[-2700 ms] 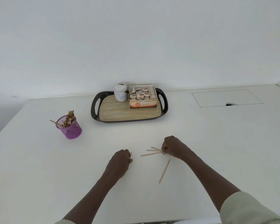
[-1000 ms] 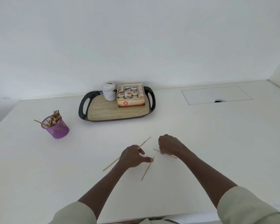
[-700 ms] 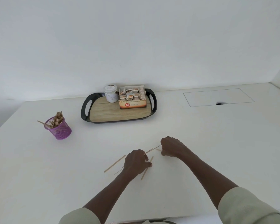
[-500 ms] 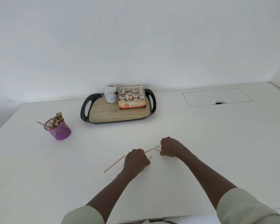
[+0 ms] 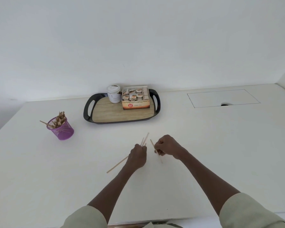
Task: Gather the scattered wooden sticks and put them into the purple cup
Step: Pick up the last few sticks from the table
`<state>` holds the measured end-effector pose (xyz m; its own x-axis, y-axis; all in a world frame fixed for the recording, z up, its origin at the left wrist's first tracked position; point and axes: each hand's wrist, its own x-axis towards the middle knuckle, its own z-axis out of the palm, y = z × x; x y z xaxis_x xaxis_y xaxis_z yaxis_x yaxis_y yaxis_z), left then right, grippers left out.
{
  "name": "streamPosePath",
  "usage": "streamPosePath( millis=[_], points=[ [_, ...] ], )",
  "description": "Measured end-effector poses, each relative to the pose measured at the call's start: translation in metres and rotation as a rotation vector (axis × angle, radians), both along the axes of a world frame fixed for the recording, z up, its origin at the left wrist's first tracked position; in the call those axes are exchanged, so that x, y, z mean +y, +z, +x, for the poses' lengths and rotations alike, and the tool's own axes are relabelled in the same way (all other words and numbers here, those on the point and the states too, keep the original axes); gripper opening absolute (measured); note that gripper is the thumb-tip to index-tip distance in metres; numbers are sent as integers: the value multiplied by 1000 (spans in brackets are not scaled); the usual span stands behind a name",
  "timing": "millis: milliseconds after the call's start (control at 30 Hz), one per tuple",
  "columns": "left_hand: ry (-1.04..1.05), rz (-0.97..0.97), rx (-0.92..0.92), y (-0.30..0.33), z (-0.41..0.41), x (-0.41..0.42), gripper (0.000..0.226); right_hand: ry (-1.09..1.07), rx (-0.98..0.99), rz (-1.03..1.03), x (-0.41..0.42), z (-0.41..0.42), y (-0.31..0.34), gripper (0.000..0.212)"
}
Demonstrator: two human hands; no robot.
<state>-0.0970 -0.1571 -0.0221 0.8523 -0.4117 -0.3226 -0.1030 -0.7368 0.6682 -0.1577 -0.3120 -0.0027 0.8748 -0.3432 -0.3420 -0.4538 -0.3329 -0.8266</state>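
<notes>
Wooden sticks [image 5: 145, 140], thin, pale, flat, gripped in left hand [image 5: 138, 156]

- You have bright, even, diffuse light; no one source shows.
- Shadows are faint: a soft one under the tray [image 5: 87, 112], barely any below your hands.
- The white surface [image 5: 204, 145] and wall nearly blend, with no hard glare.
- Wide-angle bending curves the surface's far edge.
- Detail is soft; the box [image 5: 136, 105] print is hard to read.
</notes>
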Motion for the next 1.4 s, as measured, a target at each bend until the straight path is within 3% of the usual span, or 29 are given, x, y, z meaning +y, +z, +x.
streamPosePath(
  millis=[133, 300, 500, 600, 733, 933, 1100, 1233, 1400],
  points=[
    [98, -315, 213, 12, 19, 9, 36, -62, -101, 123, 35, 24, 13, 15],
    [108, -428, 214, 9, 37, 29, 81, -100, -120, 105, 78, 54, 23, 23],
    [236, -524, 219, 4, 67, 67, 62, 75, -161, 63, 106, 74, 22, 11],
    [352, -539, 248, 4, 79, 88, 49, 255, -168, -149, 112, 77, 15, 10],
    [463, -671, 419, 4, 89, 107, 43, 512, -78, -541, 116, 76, -4, 26],
    [564, -787, 562, 2, 100, 127, 37, 603, -39, -740, 119, 72, -15, 8],
    [638, -773, 576, 4, 104, 135, 36, 661, 1, -884, 123, 72, -13, 20],
    [650, -756, 592, 3, 107, 136, 42, 460, 64, -746, 126, 72, -11, 15],
    [592, -812, 648, 5, 107, 128, 62, 36, -125, -230, 145, 86, 5, 19]
  ],
)
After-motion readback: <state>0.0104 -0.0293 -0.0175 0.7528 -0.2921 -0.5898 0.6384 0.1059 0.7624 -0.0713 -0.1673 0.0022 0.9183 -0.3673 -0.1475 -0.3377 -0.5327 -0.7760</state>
